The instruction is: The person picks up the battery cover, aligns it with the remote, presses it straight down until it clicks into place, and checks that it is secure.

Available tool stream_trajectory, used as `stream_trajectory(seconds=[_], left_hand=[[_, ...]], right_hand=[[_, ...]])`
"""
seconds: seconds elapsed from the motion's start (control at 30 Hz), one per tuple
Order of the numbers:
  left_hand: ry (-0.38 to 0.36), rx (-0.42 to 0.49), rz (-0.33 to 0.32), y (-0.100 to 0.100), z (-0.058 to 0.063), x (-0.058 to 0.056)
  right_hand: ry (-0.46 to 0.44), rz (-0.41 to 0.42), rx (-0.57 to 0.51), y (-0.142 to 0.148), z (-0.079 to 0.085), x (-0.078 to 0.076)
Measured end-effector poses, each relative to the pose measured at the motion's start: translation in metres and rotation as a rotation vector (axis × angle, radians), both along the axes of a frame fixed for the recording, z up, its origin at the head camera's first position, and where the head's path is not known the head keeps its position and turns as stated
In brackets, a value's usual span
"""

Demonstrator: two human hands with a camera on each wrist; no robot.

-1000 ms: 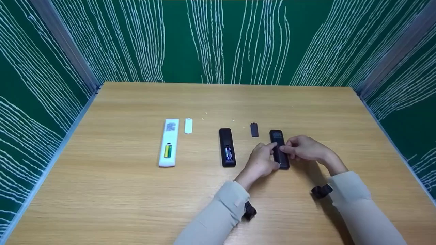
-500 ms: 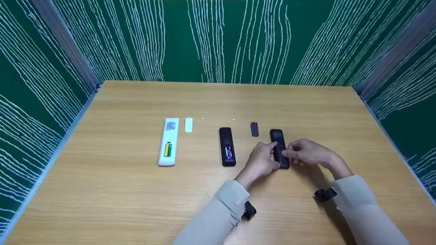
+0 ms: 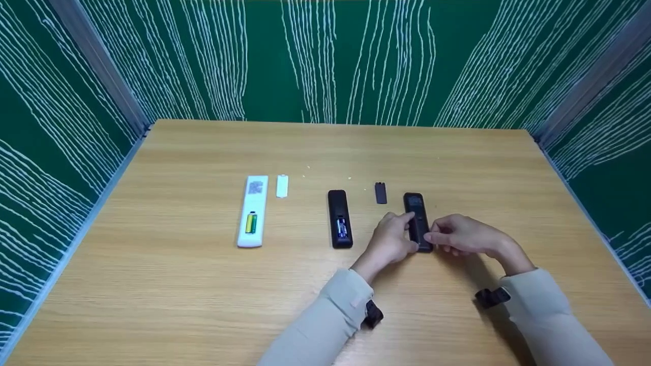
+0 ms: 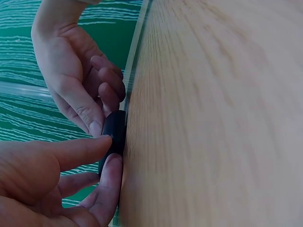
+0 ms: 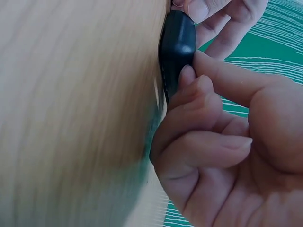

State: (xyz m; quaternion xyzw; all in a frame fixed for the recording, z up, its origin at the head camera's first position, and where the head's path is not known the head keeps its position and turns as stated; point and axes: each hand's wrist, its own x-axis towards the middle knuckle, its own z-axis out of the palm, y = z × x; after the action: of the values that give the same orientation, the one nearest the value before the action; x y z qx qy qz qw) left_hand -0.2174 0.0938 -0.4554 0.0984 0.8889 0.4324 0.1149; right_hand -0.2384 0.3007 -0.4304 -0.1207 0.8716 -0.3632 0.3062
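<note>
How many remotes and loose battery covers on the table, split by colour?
Black remote controls: 2
White remote control: 1
Black battery cover: 1
White battery cover: 1
Total: 5

Rightmost black remote [image 3: 418, 225] partly hidden, its apparent label [image 3: 415, 201] too small to read

Around my table's [image 3: 203, 274] middle remote [image 3: 338, 211]: white remote [image 3: 253, 203] nine o'clock, white cover [image 3: 282, 186] ten, dark cover [image 3: 381, 193] two, black remote [image 3: 419, 222] three.
</note>
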Motion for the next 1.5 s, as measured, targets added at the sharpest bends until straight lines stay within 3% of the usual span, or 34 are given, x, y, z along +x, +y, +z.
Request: stream_trajectory(seconds=[0.27, 0.7, 0.93, 1.5], left_hand=[[-0.008, 0.018, 0.013, 0.0, 0.001, 0.0], [-0.041, 0.034, 0.033, 0.001, 0.002, 0.001], [-0.005, 0.018, 0.008, 0.001, 0.002, 0.001], [-0.04, 0.02, 0.029, 0.002, 0.004, 0.001]], right_hand=[[0.005, -0.014, 0.008, 0.0, -0.001, -0.002], [0.024, -0.061, 0.054, -0.002, -0.001, -0.021], [0.016, -0.045, 0.047, -0.001, 0.001, -0.023], [0.016, -0.032, 0.041, -0.002, -0.002, -0.023]])
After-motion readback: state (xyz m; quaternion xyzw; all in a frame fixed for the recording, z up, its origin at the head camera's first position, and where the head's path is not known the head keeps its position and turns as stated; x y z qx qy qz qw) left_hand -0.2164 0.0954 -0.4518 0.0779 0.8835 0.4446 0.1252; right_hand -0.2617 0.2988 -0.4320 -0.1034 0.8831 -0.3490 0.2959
